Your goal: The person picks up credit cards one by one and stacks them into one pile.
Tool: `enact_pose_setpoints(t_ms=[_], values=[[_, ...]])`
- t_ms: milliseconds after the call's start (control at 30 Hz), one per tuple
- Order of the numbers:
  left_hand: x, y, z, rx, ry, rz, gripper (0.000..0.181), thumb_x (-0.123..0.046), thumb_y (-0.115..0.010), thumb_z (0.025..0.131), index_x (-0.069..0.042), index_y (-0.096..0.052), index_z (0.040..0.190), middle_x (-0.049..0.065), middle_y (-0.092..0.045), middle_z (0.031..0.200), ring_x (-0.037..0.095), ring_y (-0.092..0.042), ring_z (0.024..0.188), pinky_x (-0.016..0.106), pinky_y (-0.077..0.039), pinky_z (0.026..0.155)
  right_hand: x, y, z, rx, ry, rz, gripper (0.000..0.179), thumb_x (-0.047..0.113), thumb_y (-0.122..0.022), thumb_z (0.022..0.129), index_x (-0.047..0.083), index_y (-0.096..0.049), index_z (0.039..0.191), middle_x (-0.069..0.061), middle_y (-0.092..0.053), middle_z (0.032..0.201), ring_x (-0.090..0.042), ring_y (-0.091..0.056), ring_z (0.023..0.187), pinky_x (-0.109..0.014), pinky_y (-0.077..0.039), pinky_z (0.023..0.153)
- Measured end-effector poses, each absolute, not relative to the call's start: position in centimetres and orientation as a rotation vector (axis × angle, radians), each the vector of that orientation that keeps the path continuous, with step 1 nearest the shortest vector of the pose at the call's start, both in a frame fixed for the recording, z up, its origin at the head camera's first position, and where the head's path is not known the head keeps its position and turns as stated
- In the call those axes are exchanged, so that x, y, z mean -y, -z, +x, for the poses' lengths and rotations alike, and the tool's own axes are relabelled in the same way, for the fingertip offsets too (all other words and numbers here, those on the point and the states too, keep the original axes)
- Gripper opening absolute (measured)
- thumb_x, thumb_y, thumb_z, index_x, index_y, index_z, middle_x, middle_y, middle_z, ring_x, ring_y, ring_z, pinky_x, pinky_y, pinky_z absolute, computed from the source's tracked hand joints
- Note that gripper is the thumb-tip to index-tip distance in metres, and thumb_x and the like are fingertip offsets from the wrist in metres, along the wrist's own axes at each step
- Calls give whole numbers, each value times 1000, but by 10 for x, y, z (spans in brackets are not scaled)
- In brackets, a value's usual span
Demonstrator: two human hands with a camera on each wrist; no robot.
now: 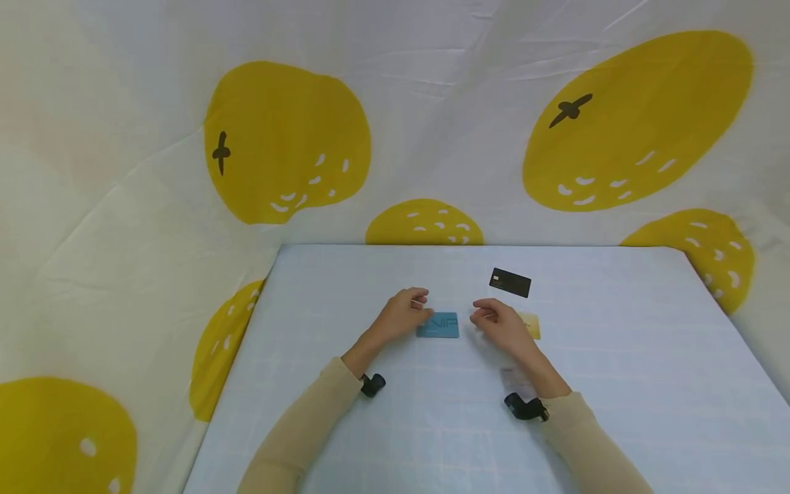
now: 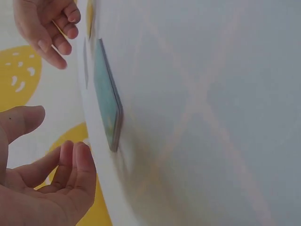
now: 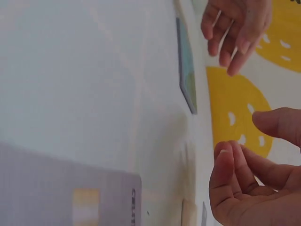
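A blue card (image 1: 441,325) lies on the table between the two hands; seen edge-on in the left wrist view, its edge shows more than one layer. My left hand (image 1: 400,315) hovers at its left end, fingers loosely bent and holding nothing. To the right of the card, my right hand (image 1: 503,329) is held over the table, fingers also slightly bent with a gap to the thumb and nothing in it. A gold card (image 1: 531,326) lies partly hidden behind the right hand. Under the right wrist is a pale grey card (image 3: 56,193) with a chip-like patch.
Toward the back of the white table (image 1: 345,274) lies a black card (image 1: 510,283), tilted slightly. A white cloth with yellow fruit prints (image 1: 286,144) hangs behind the table and along its left side. Dark wrist cameras (image 1: 526,407) sit at both sleeves.
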State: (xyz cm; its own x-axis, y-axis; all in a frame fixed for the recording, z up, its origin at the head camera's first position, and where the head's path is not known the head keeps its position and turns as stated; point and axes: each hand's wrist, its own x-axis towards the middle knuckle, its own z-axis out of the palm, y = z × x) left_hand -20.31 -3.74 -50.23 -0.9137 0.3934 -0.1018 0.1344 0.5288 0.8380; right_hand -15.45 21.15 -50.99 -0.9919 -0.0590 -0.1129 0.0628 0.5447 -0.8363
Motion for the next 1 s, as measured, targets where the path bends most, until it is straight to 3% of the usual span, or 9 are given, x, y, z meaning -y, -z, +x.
enact_pose_setpoints(t_ms=[433,700,1000], values=[[-22,489,-236,-2486,-1218,687,47,-23,-68,97,-3,-57,138,8,-61,125,16,-59,109,29,-50,92,-263,498,-162,-2769,1427,71,42,23,-60,101,-1,-55,135,-18,-64,115,-35,-62,106,-34,-52,78],[-66,489,-263,-2538,-1157,681,42,-21,-67,97,-5,-59,134,7,-63,120,16,-59,105,27,-50,91,-296,502,-178,-2847,1414,173,44,22,-61,100,-3,-54,135,-24,-61,118,-42,-60,110,-52,-46,94],[-102,507,-285,-2574,-1026,631,42,-21,-66,97,-9,-59,137,6,-63,121,17,-57,106,28,-48,93,-319,518,-203,-2852,1296,233,47,22,-62,99,-4,-51,136,-26,-59,120,-42,-58,112,-53,-47,91]])
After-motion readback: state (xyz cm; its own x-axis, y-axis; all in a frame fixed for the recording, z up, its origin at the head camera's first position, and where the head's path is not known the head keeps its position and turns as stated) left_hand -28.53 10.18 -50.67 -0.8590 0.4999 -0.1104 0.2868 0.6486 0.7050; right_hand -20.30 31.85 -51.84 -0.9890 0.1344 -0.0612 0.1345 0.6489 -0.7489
